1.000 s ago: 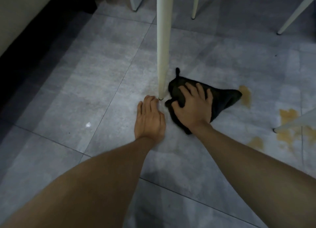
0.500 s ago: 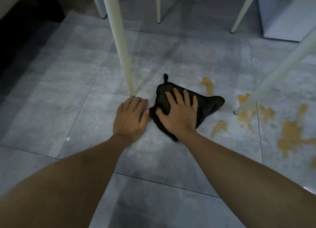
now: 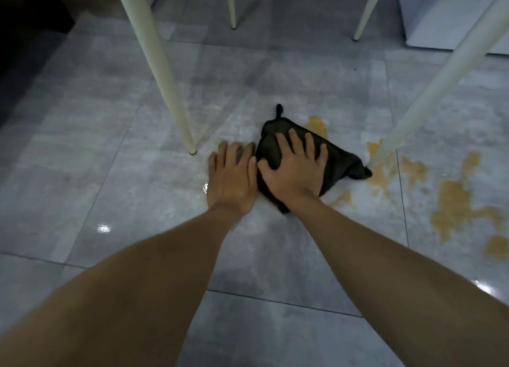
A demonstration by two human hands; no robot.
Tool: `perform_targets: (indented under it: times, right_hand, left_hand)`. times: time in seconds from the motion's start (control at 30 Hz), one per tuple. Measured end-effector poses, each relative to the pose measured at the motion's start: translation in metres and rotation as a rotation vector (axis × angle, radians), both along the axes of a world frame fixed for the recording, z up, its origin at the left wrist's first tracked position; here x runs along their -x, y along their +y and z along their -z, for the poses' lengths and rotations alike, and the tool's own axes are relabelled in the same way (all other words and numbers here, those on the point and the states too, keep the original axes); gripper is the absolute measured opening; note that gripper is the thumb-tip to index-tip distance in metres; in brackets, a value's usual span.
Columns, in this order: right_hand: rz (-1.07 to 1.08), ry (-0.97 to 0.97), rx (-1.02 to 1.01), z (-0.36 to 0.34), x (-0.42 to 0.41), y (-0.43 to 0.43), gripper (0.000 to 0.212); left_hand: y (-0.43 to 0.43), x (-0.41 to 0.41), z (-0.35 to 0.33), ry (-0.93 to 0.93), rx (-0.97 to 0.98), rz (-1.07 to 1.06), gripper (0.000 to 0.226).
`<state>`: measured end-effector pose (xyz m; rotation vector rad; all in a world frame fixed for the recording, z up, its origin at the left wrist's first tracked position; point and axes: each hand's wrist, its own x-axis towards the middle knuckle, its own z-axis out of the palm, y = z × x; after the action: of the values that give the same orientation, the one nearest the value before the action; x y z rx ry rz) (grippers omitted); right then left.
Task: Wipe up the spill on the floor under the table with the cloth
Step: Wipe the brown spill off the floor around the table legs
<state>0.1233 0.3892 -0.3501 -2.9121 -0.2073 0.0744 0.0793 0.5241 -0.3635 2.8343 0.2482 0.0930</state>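
Two bare forearms extended from the near edge of the view across the grey tiled floor (image 3: 91,135). The left hand (image 3: 230,174) lay flat on the tile, palm down, fingers together and holding nothing, its index-finger side touching the near-left edge of the cloth (image 3: 336,163). The right hand (image 3: 296,168) was pressed flat on top of the cloth, fingers spread apart over the fabric rather than closed around it. The cloth was black, crumpled, and lay on the floor between two white bench legs, with a small loop pointing away at its far corner. Its right corner touched the foot of the right bench leg (image 3: 446,80). The left bench leg (image 3: 162,72) stood just beyond and left of the left hand. The spill (image 3: 454,201), an orange-brown liquid, lay in patches to the right of the cloth, around the right leg's foot, with one patch at the cloth's far edge. Two further white legs (image 3: 230,6) stood well beyond, beside a pale cabinet (image 3: 440,14) at far right.
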Motion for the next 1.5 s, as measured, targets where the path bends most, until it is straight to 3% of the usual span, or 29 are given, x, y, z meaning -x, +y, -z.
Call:
perform_targets:
  times: [0.1,0.23,0.33,0.43,0.57,0.63,0.8,0.93,1.1,1.17,1.3,1.37,1.5]
  right_hand:
    - [-0.026,0.001,0.003,0.002,0.022,-0.022,0.072]
    - [0.203,-0.024,-0.001,-0.001,-0.005,-0.049,0.080]
    - [0.323,0.060,-0.012,-0.002,-0.060,-0.029,0.090]
    - [0.150,0.067,0.000,-0.003,-0.077,0.007,0.083]
    - [-0.186,-0.007,-0.020,-0.002,-0.023,0.001,0.071]
    - [-0.203,-0.022,-0.001,0.001,-0.011,-0.027,0.071]
    - [0.046,0.040,0.084,-0.003,-0.040,-0.019,0.077]
    - [-0.110,0.009,0.012,-0.001,0.007,0.026,0.071]
    - [-0.229,-0.013,0.021,-0.002,0.073,-0.030,0.069]
    - [-0.230,0.029,0.061,-0.004,0.063,-0.046,0.072]
    - [-0.020,0.091,0.090,-0.007,0.046,0.001,0.077]
    - [-0.109,0.070,0.052,-0.007,0.067,0.032,0.078]
    - [-0.456,-0.018,-0.075,-0.006,0.151,0.020,0.069]
  left_hand:
    - [0.002,0.001,-0.002,0.064,0.004,0.020,0.052]
    - [0.000,0.001,-0.003,0.121,-0.017,0.032,0.056]
    - [-0.001,0.000,-0.003,0.129,-0.052,0.039,0.056]
    - [0.003,-0.001,-0.005,0.106,-0.008,0.072,0.054]
    - [0.008,0.001,-0.009,0.037,0.171,0.060,0.051]
    - [0.008,0.002,-0.012,0.022,0.233,0.035,0.056]
    - [0.008,-0.003,-0.019,0.001,0.339,-0.034,0.058]
    - [0.014,-0.005,-0.010,-0.084,0.342,0.007,0.046]
    - [0.026,0.012,-0.017,-0.137,0.409,0.034,0.046]
    - [0.040,0.026,-0.015,-0.161,0.345,0.044,0.037]
    - [0.074,0.088,-0.004,-0.106,-0.073,-0.026,0.040]
    - [0.087,0.108,-0.003,-0.039,-0.082,-0.088,0.047]
    - [0.094,0.120,-0.001,-0.036,0.104,-0.099,0.051]
